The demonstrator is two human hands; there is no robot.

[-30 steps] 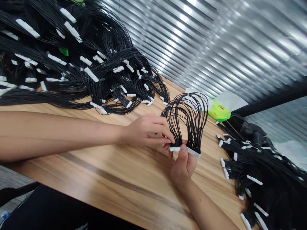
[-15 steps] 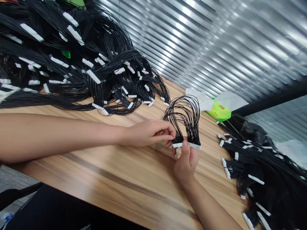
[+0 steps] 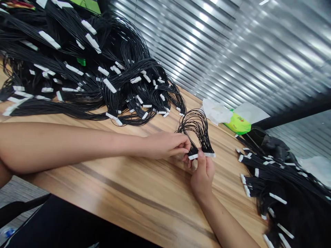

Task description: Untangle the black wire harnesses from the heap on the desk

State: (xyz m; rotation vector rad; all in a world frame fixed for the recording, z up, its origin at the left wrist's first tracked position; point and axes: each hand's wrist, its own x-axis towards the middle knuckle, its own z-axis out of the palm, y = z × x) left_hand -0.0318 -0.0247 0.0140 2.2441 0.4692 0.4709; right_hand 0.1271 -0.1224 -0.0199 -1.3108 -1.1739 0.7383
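Note:
A wire harness (image 3: pixel 203 129) of thin black wires loops up over the wooden table, its white connectors side by side near me. My right hand (image 3: pixel 203 172) grips the connectors from below, thumb over the place where they meet. At the harness's left side is my left hand (image 3: pixel 170 145), its thumb and forefinger pinched together at the wires just above the left connector. Whether a single wire sits in that pinch is too small to tell. The left hand's other fingers are partly hidden behind the harness.
A large heap of black wire harnesses (image 3: pixel 116 75) with white connectors covers the table's far left. Another pile of harnesses (image 3: pixel 292 193) lies at the right. Behind stand a green tissue pack (image 3: pixel 239 123) and a corrugated metallic wall (image 3: pixel 207 51). The wooden table (image 3: pixel 134 193) extends towards me.
The camera view has shifted slightly, moving the heap rightwards in the picture. The wire loop leans a little further left and sits lower. Both hands keep their hold at the connectors.

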